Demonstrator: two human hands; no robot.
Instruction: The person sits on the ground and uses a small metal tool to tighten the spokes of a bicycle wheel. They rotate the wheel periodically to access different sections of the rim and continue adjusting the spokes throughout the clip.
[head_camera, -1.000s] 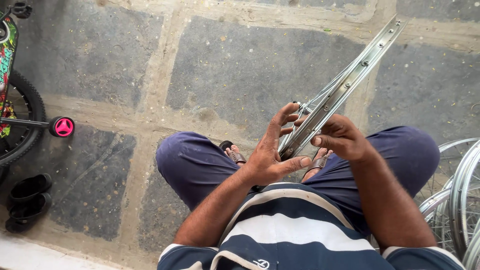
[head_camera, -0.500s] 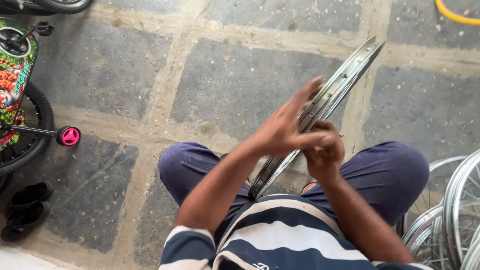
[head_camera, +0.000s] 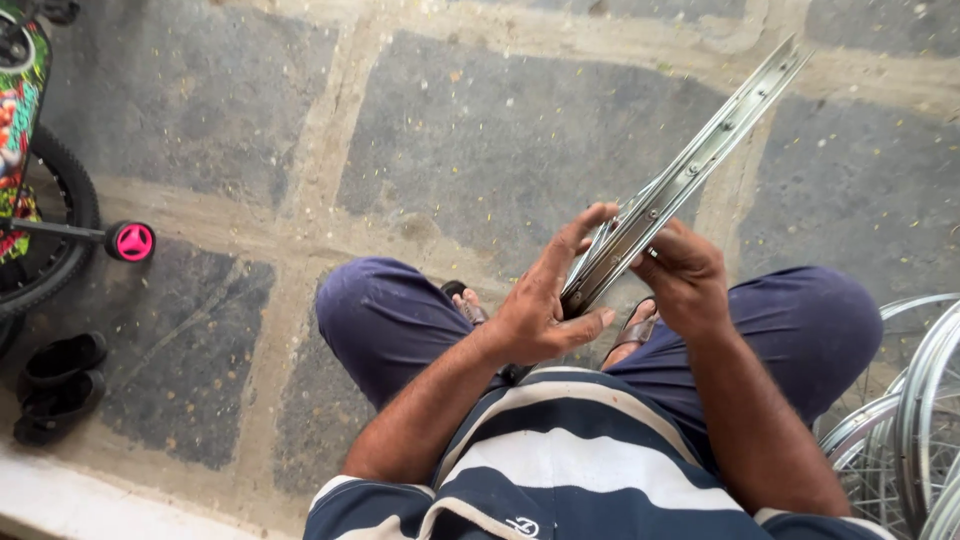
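Left hand (head_camera: 535, 315) spread, fingers (head_camera: 570, 240) flat along the rim's (head_camera: 690, 170) near side, thumb underneath; right hand (head_camera: 685, 275) clenched around the rim from the far side; the rim runs edge-on up and away from both, over the knees. Best done with the right grip firm, letting the left fingers slide lightly; more rims (head_camera: 915, 400) lie right of the right hand.

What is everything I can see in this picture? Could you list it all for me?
Bare wheel rim: one, silver metal, held edge-on above the knees.
Spoked wheels: several, silver, stacked at right edge.
Small bicycle: one, colourful frame, black tyre, pink pedal, left edge.
Sandals: one pair, black, lower left.
Stone floor: grey slabs, pale joints.
Left hand: open palm against the rim's lower end.
Right hand: gripping the rim from the other side.
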